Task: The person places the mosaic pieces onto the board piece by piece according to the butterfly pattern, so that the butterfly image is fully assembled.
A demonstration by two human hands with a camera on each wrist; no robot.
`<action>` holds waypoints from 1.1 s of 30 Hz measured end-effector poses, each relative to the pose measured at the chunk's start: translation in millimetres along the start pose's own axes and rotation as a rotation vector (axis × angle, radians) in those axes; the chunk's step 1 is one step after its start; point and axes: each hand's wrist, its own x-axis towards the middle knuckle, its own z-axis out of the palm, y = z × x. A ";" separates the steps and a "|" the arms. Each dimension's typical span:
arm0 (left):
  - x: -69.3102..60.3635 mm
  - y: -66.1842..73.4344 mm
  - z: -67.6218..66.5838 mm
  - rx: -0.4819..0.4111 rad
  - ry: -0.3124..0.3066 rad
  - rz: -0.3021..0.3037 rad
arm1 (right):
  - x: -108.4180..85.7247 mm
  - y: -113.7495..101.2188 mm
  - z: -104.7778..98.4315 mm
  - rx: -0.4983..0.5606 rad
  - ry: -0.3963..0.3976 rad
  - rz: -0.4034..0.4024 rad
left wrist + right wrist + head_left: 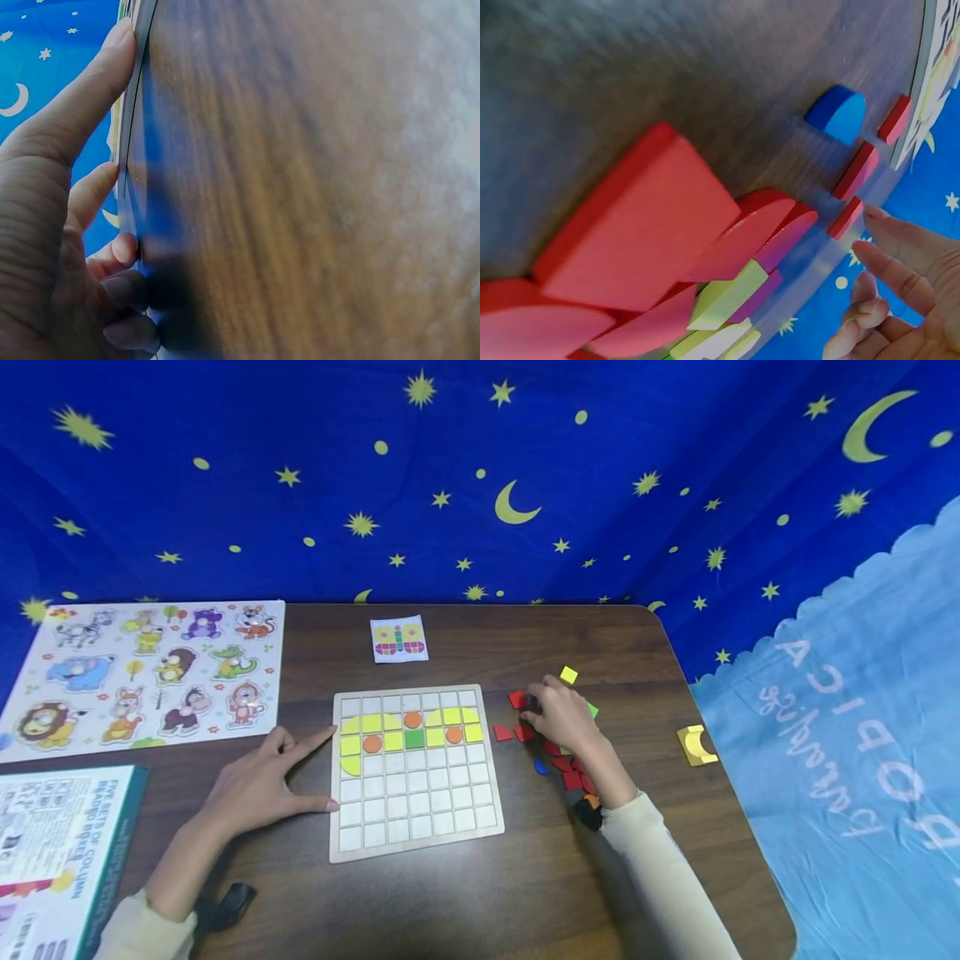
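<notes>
A wooden grid board [417, 844] lies on the table, holding yellow tiles, orange circles and one green square [415, 739] in its upper rows. My left hand [251, 785] touches the board's left edge with thumb and index finger spread; the other fingers are curled in. To the right of the board, my right hand [564, 714] is over loose pieces, its fingertips at a red square tile [517, 699]. In the right wrist view, thumb and index finger of the right hand [907, 285] are apart, close to that red tile [846, 218]. Whether they touch it is unclear.
A small butterfly pattern card [399, 639] lies behind the board. An animal puzzle sheet [150, 677] and a boxed set [67, 860] occupy the left side. Near the right edge lies a yellow block [697, 745]. A blue half-round piece [542, 767] sits by the red pile.
</notes>
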 end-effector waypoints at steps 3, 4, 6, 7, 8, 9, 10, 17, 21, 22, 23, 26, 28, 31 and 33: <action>-0.4 -0.7 0.4 0.005 0.005 0.005 | 7.2 -1.4 0.0 -0.009 -0.021 0.015; -0.5 -0.9 0.8 0.005 0.006 0.006 | 9.0 -1.9 0.2 -0.012 -0.027 0.017; -0.6 -1.6 1.7 0.008 0.009 0.004 | 11.9 -2.9 0.7 -0.021 -0.037 0.021; -0.6 -1.8 2.1 0.008 0.010 0.006 | 13.0 -3.3 1.1 -0.028 -0.040 0.021; -0.4 -2.1 2.6 0.008 0.009 0.006 | 13.9 -3.5 1.5 -0.035 -0.043 0.020; -0.1 -2.3 2.9 0.009 0.009 0.005 | 14.6 -3.7 2.0 -0.043 -0.048 0.023; 0.2 -2.6 3.2 0.010 0.008 0.003 | 15.3 -3.7 2.4 -0.049 -0.050 0.026; 1.3 -3.9 4.0 0.014 0.004 0.002 | 17.8 -0.8 3.1 -0.086 -0.065 0.027; 0.1 -3.8 3.2 0.009 0.011 0.010 | 19.2 0.9 3.5 -0.092 -0.068 0.003; -0.2 -3.6 3.0 0.009 0.011 0.012 | 19.2 1.2 3.6 -0.091 -0.068 -0.001; -0.3 -3.5 2.8 0.007 0.010 0.009 | 19.1 1.4 3.8 -0.091 -0.066 -0.008; -0.1 -2.8 2.7 0.004 0.006 0.005 | 18.0 1.1 3.7 -0.084 -0.056 -0.023; 0.3 -2.5 2.5 0.003 0.004 0.001 | 16.6 -0.8 2.9 -0.076 -0.048 -0.027; 0.9 -2.3 2.5 0.006 0.004 -0.002 | 14.1 -7.1 0.7 -0.066 -0.035 -0.047; 0.8 -2.8 2.7 0.007 0.007 -0.002 | 12.8 -14.0 -1.1 -0.056 -0.035 -0.072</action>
